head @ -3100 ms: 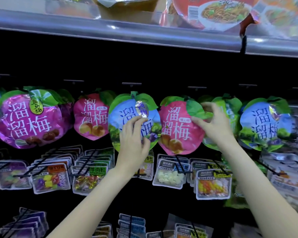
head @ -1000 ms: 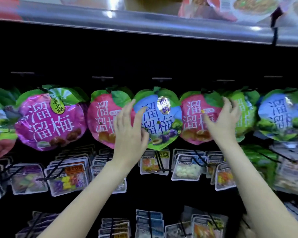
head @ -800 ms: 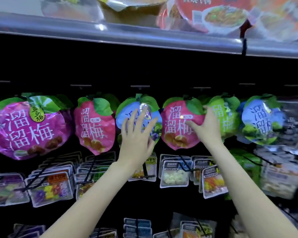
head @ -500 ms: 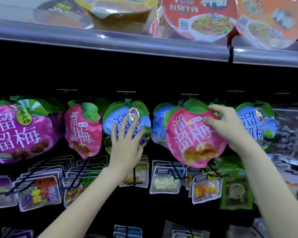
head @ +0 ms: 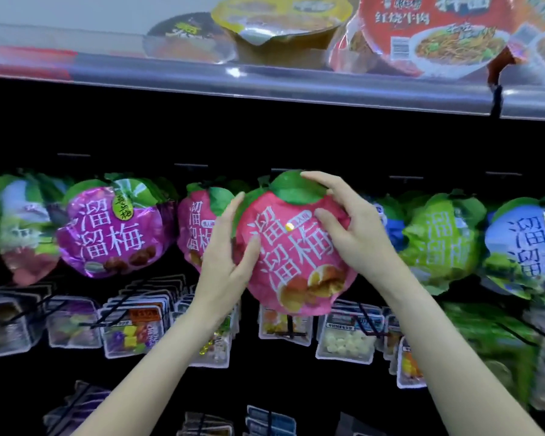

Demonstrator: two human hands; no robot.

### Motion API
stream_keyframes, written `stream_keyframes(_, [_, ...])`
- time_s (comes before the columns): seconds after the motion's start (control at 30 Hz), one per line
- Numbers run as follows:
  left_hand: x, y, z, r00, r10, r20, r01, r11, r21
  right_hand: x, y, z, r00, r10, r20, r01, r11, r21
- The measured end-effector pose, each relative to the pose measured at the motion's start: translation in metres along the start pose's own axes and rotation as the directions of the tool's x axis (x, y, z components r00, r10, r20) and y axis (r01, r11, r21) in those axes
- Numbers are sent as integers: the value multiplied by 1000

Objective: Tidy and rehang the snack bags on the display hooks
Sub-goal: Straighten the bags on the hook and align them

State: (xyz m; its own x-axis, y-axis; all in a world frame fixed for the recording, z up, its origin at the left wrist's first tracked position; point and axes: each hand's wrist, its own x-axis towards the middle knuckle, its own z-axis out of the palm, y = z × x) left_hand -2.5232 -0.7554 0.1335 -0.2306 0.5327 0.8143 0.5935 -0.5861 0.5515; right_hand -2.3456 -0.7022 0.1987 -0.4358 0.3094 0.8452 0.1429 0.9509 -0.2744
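Observation:
A round pink snack bag (head: pixel 291 262) with a green leaf top is held in front of the hook row, off its hook. My right hand (head: pixel 350 234) grips its upper right, fingers curled over the leaf edge. My left hand (head: pixel 230 250) holds its left side, thumb on the front. Behind hang other bags: a second pink bag (head: pixel 197 234), a purple bag (head: pixel 110 231), a blue bag (head: pixel 390 225), a green bag (head: pixel 441 240) and a far-right blue bag (head: pixel 529 247). The hook behind the held bag is hidden.
A metal shelf edge (head: pixel 296 86) runs overhead with instant noodle bowls (head: pixel 431 33) on it. Below the bags, small clear candy packs (head: pixel 132 332) hang on black pegs that stick out toward me. More packs hang lower down.
My right hand has pulled the pink bag off the row toward me and to the left. My left hand left the blue bag and took hold of the pink bag's left side.

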Motion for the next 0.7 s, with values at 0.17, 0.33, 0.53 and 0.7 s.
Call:
stream_keyframes(0.17, [3, -12, -56, 992, -26, -123, 59, 961, 270, 31, -10, 79, 997, -72, 23, 73, 997, -19])
stream_keyframes(0.33, [17, -33, -78, 996, 88, -24, -56, 798, 600, 51, -11, 127, 998, 62, 10, -61, 998, -12])
stream_keyframes(0.53, [29, -46, -71, 986, 115, 119, -163, 789, 593, 43, -12, 140, 986, 97, -136, -101, 995, -23])
stream_keyframes(0.7, [29, -57, -69, 988, 89, 124, -143, 829, 541, 42, -6, 138, 977, 192, -88, -198, 978, -65])
